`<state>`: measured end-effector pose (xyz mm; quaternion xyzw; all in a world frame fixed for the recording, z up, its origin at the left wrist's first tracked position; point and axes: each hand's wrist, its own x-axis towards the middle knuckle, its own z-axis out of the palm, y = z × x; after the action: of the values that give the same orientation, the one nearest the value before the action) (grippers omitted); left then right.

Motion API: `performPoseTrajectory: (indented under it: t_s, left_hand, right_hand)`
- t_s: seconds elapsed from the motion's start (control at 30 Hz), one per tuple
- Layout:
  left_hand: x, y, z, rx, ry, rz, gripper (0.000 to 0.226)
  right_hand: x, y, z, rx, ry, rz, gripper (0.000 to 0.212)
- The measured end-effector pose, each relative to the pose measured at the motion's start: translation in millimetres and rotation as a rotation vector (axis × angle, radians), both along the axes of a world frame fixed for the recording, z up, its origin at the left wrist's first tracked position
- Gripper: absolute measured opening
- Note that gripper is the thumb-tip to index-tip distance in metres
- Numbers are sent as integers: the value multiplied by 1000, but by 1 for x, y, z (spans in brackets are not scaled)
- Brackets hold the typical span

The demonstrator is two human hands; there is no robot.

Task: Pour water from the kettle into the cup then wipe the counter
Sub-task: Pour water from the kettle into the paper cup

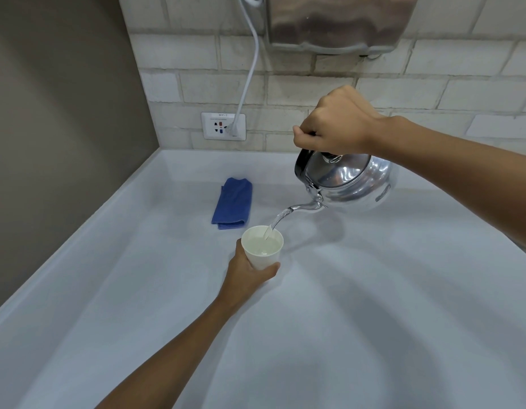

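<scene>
- We are gripping the kettle [348,180] by its dark handle with our right hand [335,125], tilting the spout down toward the left.
- We are wrapping our left hand [247,276] around the white cup [263,246], holding it below the spout.
- A stream of water [278,219] is falling into the cup, which is looking nearly full.
- A folded blue cloth [233,203] is lying on the white bench [373,320] just behind the cup.
- A wall socket [223,126] with a white cable [250,69] plugged in is sitting on the brick wall beyond.

Right hand [335,125] tilting kettle [350,181], water streaming into cup [263,246], left hand [247,276] holding it
</scene>
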<state>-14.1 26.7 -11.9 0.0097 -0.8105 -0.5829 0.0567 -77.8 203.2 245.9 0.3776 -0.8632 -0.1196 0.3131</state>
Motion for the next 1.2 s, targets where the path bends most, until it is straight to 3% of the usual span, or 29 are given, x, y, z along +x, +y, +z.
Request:
performPoseTrajectory:
  t_s: [0.23,0.5,0.87,1.2]
  left_hand:
    - [2,0,1,20,7,-14,74]
    - [3,0,2,50,-2,-12,74]
    - [3,-1,5,53,-14,-24,74]
    - [3,-1,4,64,-15,-16,63]
  right_hand:
    - [-4,7,-12,-57,2,-11,47]
    - [-11,22,-41,-264,-45,-39,49]
    - [-70,39,-69,-724,-202,-338,52]
    - [-128,33,-95,-872,-297,-536,47]
